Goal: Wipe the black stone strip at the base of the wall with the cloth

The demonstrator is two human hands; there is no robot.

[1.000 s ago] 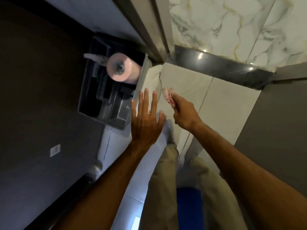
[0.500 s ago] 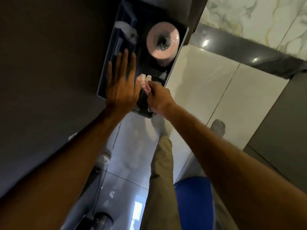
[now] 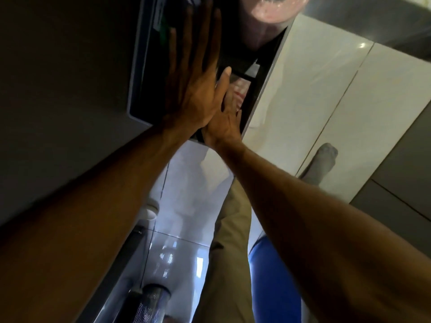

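Cloth (image 3: pixel 240 93), pinkish, is lying inside the dark wall box (image 3: pixel 140 73), low compartment, just past the right hand (image 3: pixel 225 123). Right hand is reaching in w/ fingers stretched toward it; can't tell if fingertips are touching or gripping the cloth, since the left thumb is blocking part of the view. Left hand (image 3: pixel 193 89) is spreading flat and open against the box front, fingers up, overlapping the right hand. Pink paper roll (image 3: pixel 277 8) is sitting in the box top, cut by the frame edge. Black stone strip (image 3: pixel 363 26) is running along the top right, well apart from both hands. White floor tiles (image 3: pixel 314 94) are lying below it, socked foot (image 3: pixel 323 163) on them.
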